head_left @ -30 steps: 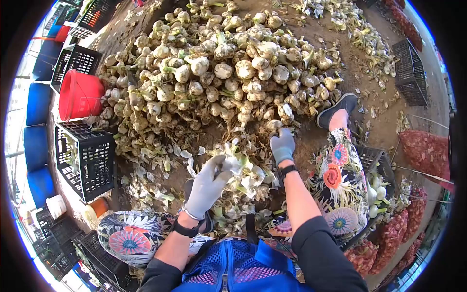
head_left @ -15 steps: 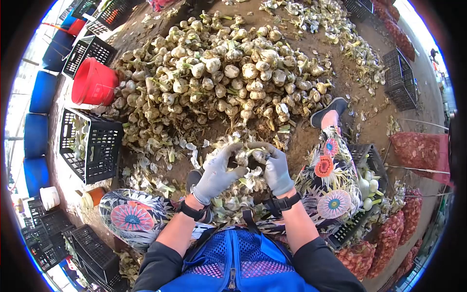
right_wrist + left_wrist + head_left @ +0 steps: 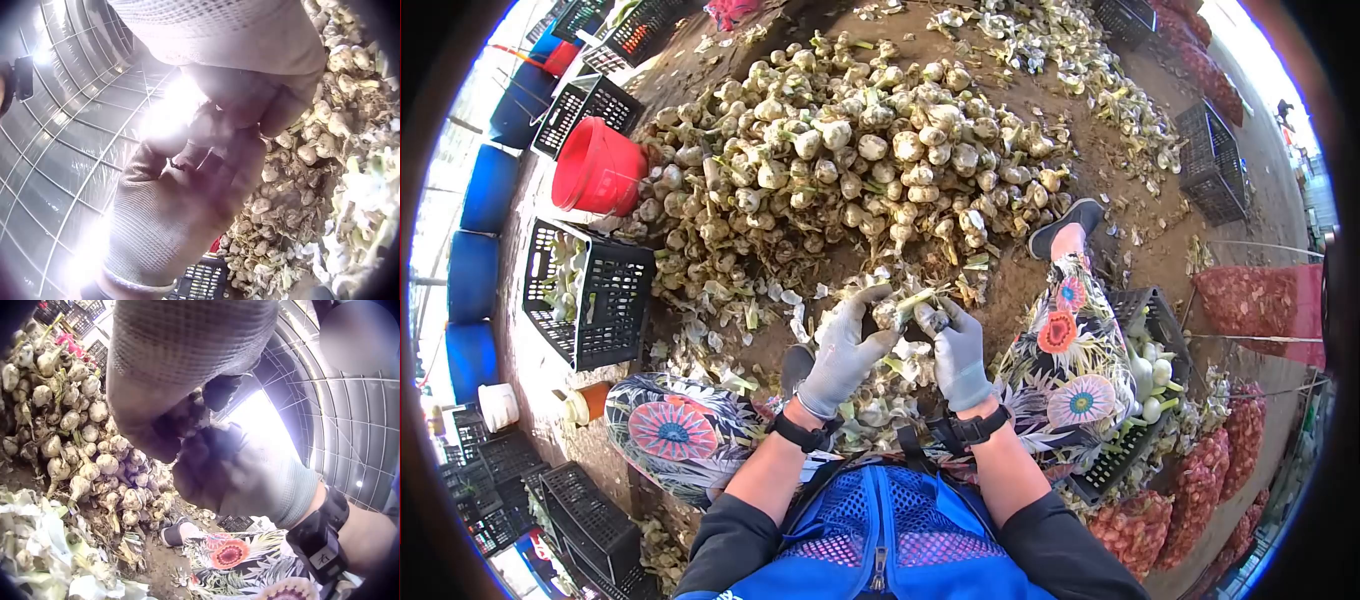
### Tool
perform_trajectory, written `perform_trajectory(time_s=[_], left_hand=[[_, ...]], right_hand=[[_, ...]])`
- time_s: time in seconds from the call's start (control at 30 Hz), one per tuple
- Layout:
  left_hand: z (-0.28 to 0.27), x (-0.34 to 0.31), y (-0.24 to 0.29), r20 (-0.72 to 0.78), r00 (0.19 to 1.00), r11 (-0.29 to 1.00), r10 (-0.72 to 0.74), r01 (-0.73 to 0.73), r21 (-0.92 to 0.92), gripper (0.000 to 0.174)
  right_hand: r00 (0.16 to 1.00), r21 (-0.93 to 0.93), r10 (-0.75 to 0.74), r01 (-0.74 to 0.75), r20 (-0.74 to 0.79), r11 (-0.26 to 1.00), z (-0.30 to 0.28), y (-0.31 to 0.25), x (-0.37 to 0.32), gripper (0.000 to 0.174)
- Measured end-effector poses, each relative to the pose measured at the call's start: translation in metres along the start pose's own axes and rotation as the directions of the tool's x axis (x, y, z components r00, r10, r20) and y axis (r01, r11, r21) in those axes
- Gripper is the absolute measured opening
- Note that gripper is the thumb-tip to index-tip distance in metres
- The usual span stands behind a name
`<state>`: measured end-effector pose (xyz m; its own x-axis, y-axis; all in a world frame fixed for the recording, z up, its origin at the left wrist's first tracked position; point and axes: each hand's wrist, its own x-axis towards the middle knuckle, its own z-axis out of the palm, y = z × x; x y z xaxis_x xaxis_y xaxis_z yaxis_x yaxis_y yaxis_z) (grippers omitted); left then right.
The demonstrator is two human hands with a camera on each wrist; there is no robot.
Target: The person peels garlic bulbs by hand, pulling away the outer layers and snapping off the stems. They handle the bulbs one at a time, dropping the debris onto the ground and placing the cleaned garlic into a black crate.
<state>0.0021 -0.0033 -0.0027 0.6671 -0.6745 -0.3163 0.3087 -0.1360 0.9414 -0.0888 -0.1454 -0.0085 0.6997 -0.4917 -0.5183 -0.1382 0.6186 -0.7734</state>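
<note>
In the head view my gloved left hand holds a garlic bulb between curled fingers and thumb, its pale green stem pointing up to the right. Close against it, my gloved right hand pinches the bulb's right side near the stem. Both gloves are grey-white with dirt-darkened fingertips. The left wrist view has the left hand large in front and the right hand facing it; the bulb between them is shadowed and mostly hidden. In the right wrist view the right hand and left hand meet fingertip to fingertip.
A large heap of garlic bulbs lies ahead on dirt ground. Loose peelings cover the ground below my hands. Black crates and a red bucket stand left. At right are a crate with trimmed bulbs and red mesh sacks.
My right hand has come from the heap's near edge to meet the left at a garlic bulb. Since half a second ago the right hand has shifted slightly down and left.
</note>
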Motion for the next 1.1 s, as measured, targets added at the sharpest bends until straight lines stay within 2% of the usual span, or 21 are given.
perform_trajectory(time_s=[0.1, 0.23, 0.3, 0.33, 0.37, 0.43, 0.47, 0.5, 0.57, 0.6, 0.67, 0.7, 0.77, 0.8, 0.83, 0.87, 0.93, 0.97, 1.03, 1.07, 1.1], left_hand=[[0.009, -0.002, 0.007, 0.000, 0.997, 0.995, 0.080, -0.080, -0.053, 0.052], [0.001, 0.001, -0.009, 0.009, 0.998, 0.994, 0.054, -0.053, -0.097, 0.048], [-0.002, -0.001, 0.001, 0.077, 0.993, 0.915, -0.087, 0.110, -0.387, 0.044], [0.007, -0.004, 0.016, 0.051, 0.987, 0.854, -0.150, 0.156, -0.496, 0.040], [0.004, -0.003, 0.010, 0.050, 0.987, 0.853, -0.154, 0.158, -0.498, 0.040], [-0.005, 0.001, -0.008, 0.229, 0.971, 0.790, -0.073, 0.196, -0.581, 0.038], [-0.003, 0.002, -0.013, 0.249, 0.963, 0.632, -0.105, 0.258, -0.731, 0.034], [-0.003, 0.001, -0.017, 0.249, 0.963, 0.631, -0.106, 0.259, -0.731, 0.034], [0.000, -0.004, -0.013, 0.165, 0.970, 0.717, -0.180, 0.244, -0.653, 0.038], [0.002, -0.005, -0.012, 0.164, 0.970, 0.716, -0.182, 0.245, -0.654, 0.038], [0.005, -0.006, -0.012, 0.020, 0.984, 0.903, -0.178, 0.171, -0.394, 0.042], [0.005, -0.006, -0.013, 0.020, 0.983, 0.902, -0.181, 0.174, -0.395, 0.042], [0.005, -0.008, -0.016, -0.023, 0.987, 0.922, -0.162, 0.143, -0.359, 0.045], [0.004, -0.007, -0.021, -0.023, 0.986, 0.922, -0.164, 0.145, -0.360, 0.045], [0.002, -0.005, -0.024, -0.003, 0.985, 0.889, -0.171, 0.153, -0.431, 0.043], [-0.001, -0.004, -0.027, 0.015, 0.984, 0.852, -0.175, 0.159, -0.499, 0.041], [-0.005, -0.009, -0.025, 0.037, 0.974, 0.874, -0.225, 0.219, -0.434, 0.045], [-0.007, -0.012, -0.022, 0.055, 0.960, 0.889, -0.275, 0.275, -0.367, 0.050], [-0.012, -0.014, -0.026, 0.103, 0.958, 0.882, -0.269, 0.288, -0.373, 0.053], [-0.015, -0.015, -0.036, 0.033, 0.998, 0.996, -0.061, 0.059, 0.063, 0.054], [-0.017, -0.016, -0.045, 0.061, 0.985, 0.855, 0.162, -0.170, 0.489, 0.055]], right_hand=[[0.995, -0.014, -0.080, 0.081, 0.057, 0.997, 0.001, 0.006, 0.004, 0.022], [0.987, -0.002, -0.059, 0.060, 0.149, 0.998, 0.003, -0.002, 0.002, 0.020], [0.985, -0.028, -0.027, 0.032, 0.169, 0.999, 0.005, -0.010, -0.002, 0.021], [0.982, -0.052, 0.002, 0.008, 0.187, 0.999, 0.006, -0.014, -0.004, 0.022], [0.983, -0.053, 0.006, 0.004, 0.186, 0.999, 0.000, -0.010, -0.001, 0.022], [0.951, -0.270, -0.126, 0.204, 0.281, 0.941, -0.011, -0.002, 0.006, 0.027], [0.943, -0.334, -0.153, 0.253, 0.296, 0.908, -0.011, -0.002, 0.007, 0.030], [0.943, -0.335, -0.152, 0.251, 0.295, 0.908, -0.011, -0.002, 0.006, 0.030], [0.943, -0.185, -0.157, 0.217, 0.293, 0.959, 0.000, -0.009, 0.000, 0.030], [0.944, -0.186, -0.154, 0.215, 0.293, 0.959, -0.002, -0.005, 0.002, 0.030], [0.950, -0.310, -0.169, 0.249, 0.262, 0.918, -0.004, 0.004, 0.006, 0.031], [0.951, -0.310, -0.166, 0.246, 0.261, 0.918, -0.005, 0.008, 0.005, 0.031], [0.977, -0.095, -0.077, 0.097, 0.197, 0.991, 0.003, 0.007, 0.001, 0.030], [0.991, -0.100, -0.051, 0.064, 0.123, 0.993, 0.003, 0.011, 0.001, 0.029], [0.991, -0.100, -0.052, 0.064, 0.121, 0.993, 0.003, 0.009, 0.000, 0.029], [0.981, -0.189, -0.093, 0.125, 0.168, 0.974, 0.002, 0.006, -0.001, 0.029], [0.958, -0.404, -0.117, 0.219, 0.262, 0.888, -0.001, 0.002, 0.002, 0.031], [0.958, -0.403, -0.116, 0.217, 0.260, 0.889, -0.003, -0.001, 0.003, 0.031], [0.939, -0.250, 0.005, 0.086, 0.343, 0.964, -0.003, -0.011, 0.002, 0.029], [0.949, -0.332, -0.006, 0.116, 0.317, 0.936, -0.003, -0.010, 0.002, 0.029], [0.949, -0.335, -0.005, 0.117, 0.316, 0.935, -0.002, 0.001, 0.002, 0.029]])
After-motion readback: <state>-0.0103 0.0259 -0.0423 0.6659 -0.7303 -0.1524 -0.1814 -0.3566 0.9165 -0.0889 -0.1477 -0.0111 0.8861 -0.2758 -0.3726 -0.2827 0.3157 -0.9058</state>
